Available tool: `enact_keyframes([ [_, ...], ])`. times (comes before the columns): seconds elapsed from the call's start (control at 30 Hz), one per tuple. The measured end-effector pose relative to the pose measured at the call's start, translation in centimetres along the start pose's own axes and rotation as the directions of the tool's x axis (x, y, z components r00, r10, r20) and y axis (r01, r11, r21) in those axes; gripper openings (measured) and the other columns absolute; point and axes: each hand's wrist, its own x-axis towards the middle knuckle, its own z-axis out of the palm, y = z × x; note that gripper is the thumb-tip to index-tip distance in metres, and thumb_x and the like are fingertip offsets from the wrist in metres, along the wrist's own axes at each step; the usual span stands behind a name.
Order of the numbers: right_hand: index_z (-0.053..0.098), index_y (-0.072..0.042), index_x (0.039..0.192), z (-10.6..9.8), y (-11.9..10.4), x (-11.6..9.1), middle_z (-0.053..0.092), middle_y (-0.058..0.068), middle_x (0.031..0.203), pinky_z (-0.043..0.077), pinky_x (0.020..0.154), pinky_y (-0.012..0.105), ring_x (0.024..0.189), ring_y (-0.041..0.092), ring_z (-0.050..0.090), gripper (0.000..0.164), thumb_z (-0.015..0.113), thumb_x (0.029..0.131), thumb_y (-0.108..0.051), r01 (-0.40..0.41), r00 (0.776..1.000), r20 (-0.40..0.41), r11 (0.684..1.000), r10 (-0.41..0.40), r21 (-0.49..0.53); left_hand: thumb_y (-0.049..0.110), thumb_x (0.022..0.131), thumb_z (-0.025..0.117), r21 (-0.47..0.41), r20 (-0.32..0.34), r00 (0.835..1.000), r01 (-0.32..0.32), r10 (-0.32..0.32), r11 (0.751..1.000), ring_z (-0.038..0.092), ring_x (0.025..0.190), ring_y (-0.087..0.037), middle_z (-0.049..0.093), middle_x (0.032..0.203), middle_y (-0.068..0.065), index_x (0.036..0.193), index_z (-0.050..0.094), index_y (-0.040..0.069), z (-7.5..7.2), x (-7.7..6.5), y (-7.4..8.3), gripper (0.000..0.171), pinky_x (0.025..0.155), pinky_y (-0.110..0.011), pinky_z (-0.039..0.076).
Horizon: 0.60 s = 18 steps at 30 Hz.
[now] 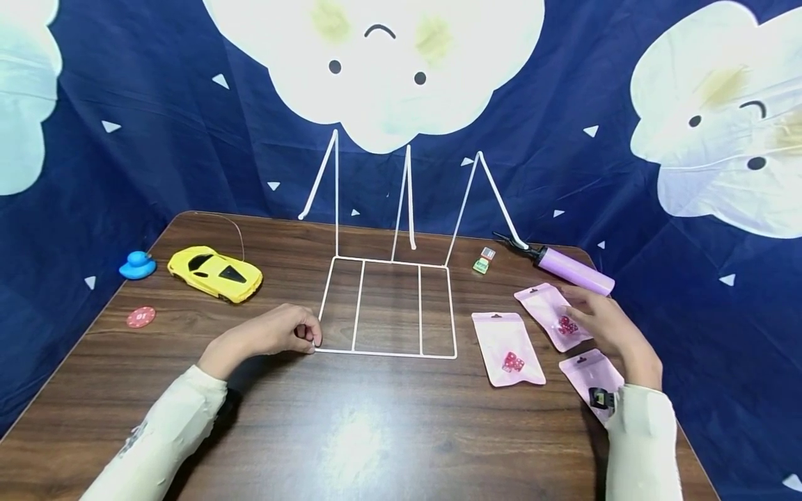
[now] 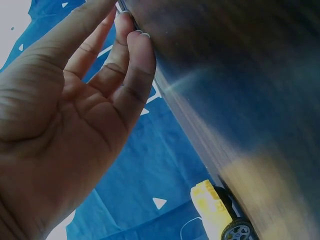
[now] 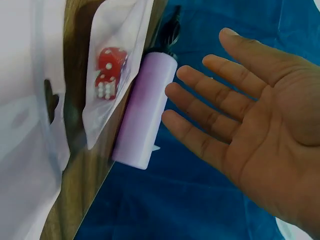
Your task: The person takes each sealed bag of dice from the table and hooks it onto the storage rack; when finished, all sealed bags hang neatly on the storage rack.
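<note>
Left hand (image 1: pixel 276 335) pinches near-left corner of white wire rack (image 1: pixel 420 306); right hand (image 1: pixel 603 321) spread loose by far pink pouch (image 1: pixel 544 309), gripping nothing.
Rack sits mid-way across the table (image 1: pixel 282 431), 3 bent prongs rising at its far side; corner pinch probably steadies it. Pouches, 3 in all, right of rack, likely for right-hand reach; yellow car (image 1: pixel 216 273) and purple pump (image 1: pixel 576 270) lie out to the sides, perhaps to leave working room. Head view alone gives the rack whole. Left wrist view shows palm, pinch cut off at top edge, car side-on with a wheel. Right wrist view shows fingers straight, apart from the pouch (head view overlaps them), plus pips on 2 red dice (image 3: pixel 108 75).
</note>
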Motion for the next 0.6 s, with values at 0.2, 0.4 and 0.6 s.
enact_keyframes([
  [0.2, 0.058, 0.014, 0.142, -0.3, 1.0, -0.1, 0.059, 0.039, 0.142, 0.042, 0.109, 0.071, 0.129, 0.06, 0.057, 0.041, 0.064, 0.107, -0.006, -0.045, 0.999, 0.016, 0.999, 0.046, -0.015, 0.004, 0.088, 0.086, 0.005, -0.004, 1.0, 0.007, -0.007, 1.0, 0.053, 0.075, -0.004, 0.059, 0.082, 0.009, 0.086, 0.073, 0.015, 0.1, -0.2, -0.2, 0.016, 0.068, -0.025, 0.048],
  [0.4, 0.059, 0.012, 0.141, -0.1, 2.2, 0.0, 0.06, 0.039, 0.14, 0.042, 0.107, 0.071, 0.128, 0.06, 0.058, 0.039, 0.064, 0.107, -0.008, -0.088, 0.996, 0.009, 0.996, 0.088, -0.033, 0.003, 0.088, 0.085, 0.003, -0.01, 1.0, 0.013, -0.013, 1.0, 0.053, 0.075, -0.004, 0.059, 0.082, 0.009, 0.086, 0.073, 0.014, 0.2, -0.1, -0.4, 0.017, 0.068, -0.025, 0.048],
  [0.6, 0.058, 0.013, 0.141, 0.2, 3.1, -0.1, 0.059, 0.04, 0.14, 0.041, 0.108, 0.071, 0.129, 0.061, 0.056, 0.04, 0.063, 0.108, -0.009, -0.13, 0.992, -0.004, 0.991, 0.13, -0.017, 0.003, 0.088, 0.085, -0.001, -0.001, 1.0, 0.022, -0.022, 1.0, 0.053, 0.076, -0.005, 0.058, 0.082, 0.008, 0.086, 0.073, 0.015, 0.0, 0.1, -0.2, 0.017, 0.069, -0.025, 0.048],
])
